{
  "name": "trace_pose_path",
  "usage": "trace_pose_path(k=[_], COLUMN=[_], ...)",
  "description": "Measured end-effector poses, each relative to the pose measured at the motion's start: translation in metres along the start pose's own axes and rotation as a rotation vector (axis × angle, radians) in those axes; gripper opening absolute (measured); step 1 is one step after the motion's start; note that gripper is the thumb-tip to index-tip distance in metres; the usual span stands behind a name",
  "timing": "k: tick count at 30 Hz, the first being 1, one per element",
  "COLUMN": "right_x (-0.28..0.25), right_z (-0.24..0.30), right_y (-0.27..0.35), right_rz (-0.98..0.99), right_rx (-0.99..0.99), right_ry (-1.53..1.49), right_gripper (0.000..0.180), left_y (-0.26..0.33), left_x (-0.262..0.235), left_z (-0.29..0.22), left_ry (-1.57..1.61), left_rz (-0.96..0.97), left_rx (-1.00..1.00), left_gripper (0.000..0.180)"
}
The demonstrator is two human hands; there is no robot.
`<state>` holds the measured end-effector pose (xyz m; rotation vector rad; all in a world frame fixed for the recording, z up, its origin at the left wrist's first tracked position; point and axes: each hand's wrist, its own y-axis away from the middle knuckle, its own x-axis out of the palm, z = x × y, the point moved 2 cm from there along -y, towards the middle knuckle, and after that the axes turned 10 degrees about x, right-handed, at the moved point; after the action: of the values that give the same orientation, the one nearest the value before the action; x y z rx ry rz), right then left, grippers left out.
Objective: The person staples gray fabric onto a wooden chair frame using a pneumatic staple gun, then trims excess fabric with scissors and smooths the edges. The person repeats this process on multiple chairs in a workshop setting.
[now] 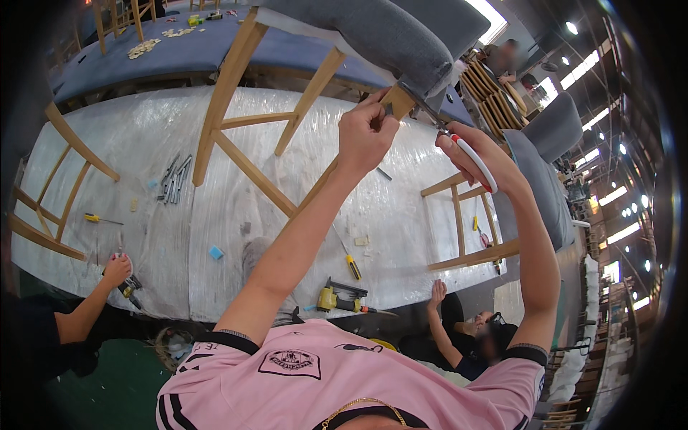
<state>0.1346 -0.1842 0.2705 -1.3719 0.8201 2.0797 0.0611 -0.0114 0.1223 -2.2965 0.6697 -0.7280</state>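
A chair (244, 79) with pale wooden legs and a grey upholstered seat (358, 29) stands in front of me, its frame rising from the plastic-wrapped table. My left hand (367, 137) is closed in a pinch at the top of its nearest leg (398, 103), just below the seat edge. A small dark grey bit shows at the fingertips; what it belongs to is hidden. In my right hand (480, 159) are scissors (469, 159) with red and white handles. Their blades reach up and left to the leg top beside the upholstery; whether they touch fabric is unclear.
On the plastic-wrapped table (287, 236) lie a yellow nail gun (328, 299), a yellow-handled screwdriver (352, 266), several metal bolts (174, 179) and a blue block (216, 252). Other chairs stand left (68, 193) and right (462, 222). A co-worker's hand (118, 269) is at left; another person (459, 337) is at lower right.
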Motion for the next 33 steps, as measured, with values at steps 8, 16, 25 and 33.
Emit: trace_pose_path(k=[8,16,25,33], right_x=[0.006,0.044,0.265,0.382], right_z=[-0.007,-0.053,-0.207,-0.215], right_y=[-0.002,0.025,0.096,0.194], right_rz=[-0.016,0.062,-0.033,-0.165], right_rx=[-0.007,-0.103,0.275,0.621], right_ry=[-0.063,-0.258,-0.948,-1.392], right_gripper=[0.075,0.053,0.044,0.046], left_y=[0.000,0.009,0.017,0.021], left_x=[0.000,-0.010,-0.004,-0.011], left_z=[0.001,0.012,-0.006,0.009], left_ry=[-0.029,0.111,0.121,0.101], left_rz=[-0.001,-0.063,-0.136,-0.233], left_rx=[0.044,-0.057,-0.126,0.013], left_gripper=[0.023,0.024,0.034,0.032])
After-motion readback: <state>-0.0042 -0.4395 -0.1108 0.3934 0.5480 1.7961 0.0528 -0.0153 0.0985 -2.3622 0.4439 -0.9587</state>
